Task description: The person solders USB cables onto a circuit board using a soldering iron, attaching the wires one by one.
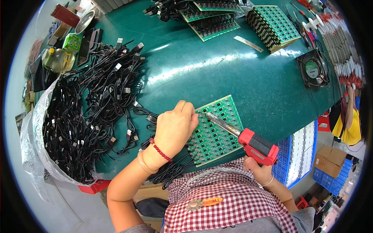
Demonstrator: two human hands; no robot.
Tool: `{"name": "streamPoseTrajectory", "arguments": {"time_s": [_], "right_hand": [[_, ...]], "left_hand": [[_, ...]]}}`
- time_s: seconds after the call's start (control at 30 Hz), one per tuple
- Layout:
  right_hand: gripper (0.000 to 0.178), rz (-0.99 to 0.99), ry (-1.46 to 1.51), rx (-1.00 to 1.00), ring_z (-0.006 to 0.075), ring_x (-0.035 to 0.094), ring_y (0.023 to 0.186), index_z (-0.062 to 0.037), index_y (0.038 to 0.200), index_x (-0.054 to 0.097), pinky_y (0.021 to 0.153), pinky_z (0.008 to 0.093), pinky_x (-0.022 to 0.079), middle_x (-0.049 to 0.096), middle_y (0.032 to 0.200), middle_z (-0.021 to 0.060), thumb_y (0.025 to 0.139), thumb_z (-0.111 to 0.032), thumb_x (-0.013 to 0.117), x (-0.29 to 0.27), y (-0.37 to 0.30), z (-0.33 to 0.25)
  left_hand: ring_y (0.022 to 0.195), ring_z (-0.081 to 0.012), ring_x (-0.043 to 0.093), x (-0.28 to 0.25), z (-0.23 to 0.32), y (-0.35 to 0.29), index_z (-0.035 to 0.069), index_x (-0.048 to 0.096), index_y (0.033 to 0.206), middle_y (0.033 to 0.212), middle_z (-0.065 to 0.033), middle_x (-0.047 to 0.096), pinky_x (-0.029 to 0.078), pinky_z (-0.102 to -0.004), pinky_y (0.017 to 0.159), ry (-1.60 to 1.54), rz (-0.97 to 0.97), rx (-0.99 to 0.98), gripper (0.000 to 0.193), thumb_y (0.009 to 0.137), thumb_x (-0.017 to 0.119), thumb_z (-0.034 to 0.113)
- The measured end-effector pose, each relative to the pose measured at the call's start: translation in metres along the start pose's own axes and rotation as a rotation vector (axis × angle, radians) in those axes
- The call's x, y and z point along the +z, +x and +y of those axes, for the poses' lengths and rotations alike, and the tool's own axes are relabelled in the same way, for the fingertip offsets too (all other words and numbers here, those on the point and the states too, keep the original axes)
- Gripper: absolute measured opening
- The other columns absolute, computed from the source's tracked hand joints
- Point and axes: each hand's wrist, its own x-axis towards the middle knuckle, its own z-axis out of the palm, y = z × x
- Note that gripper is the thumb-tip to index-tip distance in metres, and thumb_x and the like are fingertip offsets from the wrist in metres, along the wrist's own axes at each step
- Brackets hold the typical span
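Note:
A green circuit board panel (217, 134) lies on the table in front of me, with rows of small black parts. My left hand (176, 124) is closed in a pinch at its upper left edge. A black USB cable (147, 113) runs in under that hand, its end hidden by the fingers. My right hand (258, 169) grips a red and black soldering gun (256, 146) by its handle. The gun's metal tip points left, at the panel's upper left part near my left fingertips. More black cables (173, 171) trail from the panel's lower left edge.
A large heap of USB cables (89, 112) fills the left, partly in a plastic bag (29, 143). Stacked panels (278, 27), panels with cables (210, 23), a metal ruler (248, 44) and a fan (312, 70) lie farther off. Blue crates (297, 155) stand right; another person (348, 120) is beyond.

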Motion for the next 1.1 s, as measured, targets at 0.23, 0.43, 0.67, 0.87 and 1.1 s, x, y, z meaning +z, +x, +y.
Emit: {"name": "streamPoseTrajectory", "arguments": {"time_s": [0.23, 0.43, 0.67, 0.87, 1.1], "right_hand": [[0.023, 0.009, -0.012, -0.023, 0.0132, 0.059, 0.079, -0.0038, 0.103, 0.063, 0.072, 0.0303, 0.049, 0.063, 0.088, 0.0027, 0.084, -0.013, 0.069, 0.002, 0.000, -0.002], [0.021, 0.054, 0.015, -0.087, 0.0137, 0.056, 0.067, -0.0012, 0.095, 0.058, 0.061, 0.0290, 0.046, 0.058, 0.076, 0.0038, 0.087, -0.019, 0.065, 0.002, 0.002, -0.006], [0.033, 0.112, 0.071, -0.133, 0.0147, 0.050, 0.051, 0.0022, 0.092, 0.054, 0.049, 0.0282, 0.042, 0.051, 0.061, 0.0063, 0.089, -0.029, 0.064, -0.001, 0.004, -0.005], [0.046, 0.187, 0.234, -0.169, 0.0136, 0.046, 0.048, 0.0050, 0.117, 0.047, 0.047, 0.0283, 0.041, 0.047, 0.060, 0.0060, 0.088, -0.026, 0.064, 0.002, 0.011, -0.014], [0.043, 0.223, 0.308, -0.258, 0.0132, 0.044, 0.047, 0.0042, 0.117, 0.048, 0.044, 0.0277, 0.040, 0.047, 0.059, 0.0060, 0.090, -0.026, 0.061, 0.003, 0.015, -0.030]], "left_hand": [[0.057, -0.0310, 0.059, 0.000, -0.001, 0.001, 0.006, 0.054, 0.076, 0.073, -0.0097, 0.057, 0.047, -0.0388, 0.051, 0.004, -0.006, 0.009, 0.012, 0.080, 0.064, 0.012], [0.058, -0.0311, 0.059, 0.001, -0.001, 0.000, 0.006, 0.054, 0.076, 0.074, -0.0098, 0.057, 0.047, -0.0392, 0.052, 0.002, -0.004, 0.007, 0.012, 0.080, 0.064, 0.012], [0.057, -0.0322, 0.059, 0.001, 0.000, -0.001, 0.006, 0.054, 0.077, 0.075, -0.0100, 0.057, 0.048, -0.0405, 0.052, -0.007, 0.017, 0.006, 0.011, 0.080, 0.063, 0.012], [0.073, -0.0256, 0.058, -0.003, 0.004, -0.002, 0.007, 0.054, 0.079, 0.082, -0.0078, 0.057, 0.048, -0.0366, 0.061, 0.143, 0.055, 0.110, 0.015, 0.075, 0.067, 0.014], [0.088, -0.0240, 0.058, -0.074, -0.048, 0.058, 0.006, 0.052, 0.105, 0.095, -0.0099, 0.056, 0.048, -0.0340, 0.070, 0.771, 0.442, -0.100, 0.036, 0.076, 0.071, 0.018]]}}
